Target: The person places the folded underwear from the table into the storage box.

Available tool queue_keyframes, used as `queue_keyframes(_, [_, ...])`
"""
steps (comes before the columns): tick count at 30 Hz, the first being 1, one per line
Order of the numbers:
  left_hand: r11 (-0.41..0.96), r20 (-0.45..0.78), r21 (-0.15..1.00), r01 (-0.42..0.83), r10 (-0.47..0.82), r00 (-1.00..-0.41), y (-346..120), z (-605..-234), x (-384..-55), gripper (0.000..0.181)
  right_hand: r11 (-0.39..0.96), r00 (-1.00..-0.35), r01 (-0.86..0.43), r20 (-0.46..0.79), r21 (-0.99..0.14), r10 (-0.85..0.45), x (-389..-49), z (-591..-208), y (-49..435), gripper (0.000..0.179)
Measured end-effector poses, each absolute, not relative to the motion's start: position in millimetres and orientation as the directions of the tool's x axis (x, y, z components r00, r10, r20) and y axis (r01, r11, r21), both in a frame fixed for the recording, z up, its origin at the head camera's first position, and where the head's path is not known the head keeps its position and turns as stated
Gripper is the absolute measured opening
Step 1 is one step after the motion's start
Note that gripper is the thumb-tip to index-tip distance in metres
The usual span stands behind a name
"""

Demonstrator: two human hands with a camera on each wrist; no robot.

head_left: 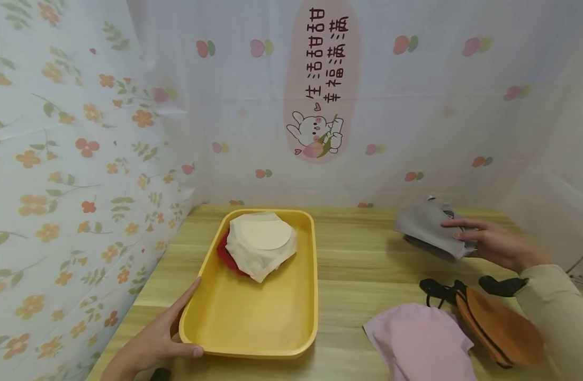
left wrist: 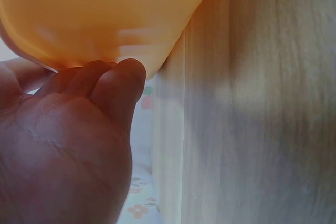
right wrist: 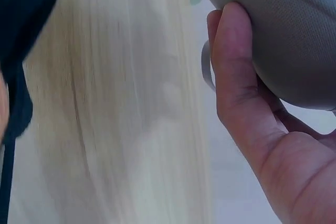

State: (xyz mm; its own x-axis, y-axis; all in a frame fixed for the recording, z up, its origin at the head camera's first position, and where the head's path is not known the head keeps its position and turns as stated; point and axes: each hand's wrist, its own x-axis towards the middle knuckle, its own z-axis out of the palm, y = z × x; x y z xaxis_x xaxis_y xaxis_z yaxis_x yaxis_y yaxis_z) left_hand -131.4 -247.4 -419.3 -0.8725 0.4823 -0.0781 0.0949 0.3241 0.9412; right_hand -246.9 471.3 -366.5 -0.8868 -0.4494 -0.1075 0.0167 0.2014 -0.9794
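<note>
My left hand (head_left: 153, 336) holds the near left corner of a yellow tray (head_left: 245, 323), fingers along the left side and thumb at the front edge. In the left wrist view, the fingers bend against the outside of the tray wall (left wrist: 105, 14). At the right, my right hand (head_left: 498, 246) pinches a grey cloth hat (head_left: 424, 225) by its edge above the table. Up close in the right wrist view, the thumb presses the woven grey hat (right wrist: 294, 35). Inside the tray, a cream cloth hat (head_left: 265, 238) lies over something red (head_left: 229, 259), mostly hidden.
A pink cloth hat (head_left: 420, 338) lies at the near right of the wooden table (head_left: 353, 270). Beside it, under the right forearm, is an orange-brown fabric item (head_left: 505, 328) with black straps (head_left: 436, 290). Printed curtains (head_left: 243, 106) hang behind and to the left.
</note>
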Motion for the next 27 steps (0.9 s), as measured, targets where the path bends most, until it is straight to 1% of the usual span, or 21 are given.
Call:
queue_keyframes(3, [0.322,-0.066,0.941,0.107,0.482,-0.874,-249.0,-420.4,-131.4,0.113,0.213,-0.877,-0.007,-0.097,-0.977,-0.470,-248.9,-366.1,464.2,0.044])
queue_keyframes(7, [0.318,-0.066,0.942,0.108,0.491,-0.869,-246.8,-423.3,-134.1,0.113,0.163,-0.842,-0.049,-0.047,-0.985,-0.537,-246.5,-363.4,462.1,0.046])
queue_keyframes(9, [0.319,-0.079,0.943,0.093,0.487,-0.870,-246.0,-423.6,-134.6,0.113,0.164,-0.832,-0.062,-0.039,-0.984,-0.553,-245.3,-361.0,460.2,0.047])
queue_keyframes(13, [0.316,-0.075,0.944,0.094,0.483,-0.873,-247.7,-420.6,-131.5,0.113,0.268,-0.868,-0.058,-0.085,-0.962,-0.490,-245.6,-356.0,448.6,0.046])
queue_keyframes(16, [0.314,-0.063,0.943,0.106,0.485,-0.872,-250.4,-417.3,-128.6,0.113,0.315,-0.885,-0.042,-0.111,-0.948,-0.453,-247.6,-353.5,438.6,0.046])
queue_keyframes(23, [0.294,-0.051,0.949,0.110,0.490,-0.871,-250.9,-418.4,-131.3,0.113,0.253,-0.856,-0.057,-0.083,-0.966,-0.510,-248.8,-347.2,426.1,0.046])
queue_keyframes(27, [0.290,-0.044,0.949,0.119,0.500,-0.865,-251.2,-418.7,-130.1,0.113,0.277,-0.863,-0.047,-0.101,-0.960,-0.495,-247.6,-341.1,415.3,0.045])
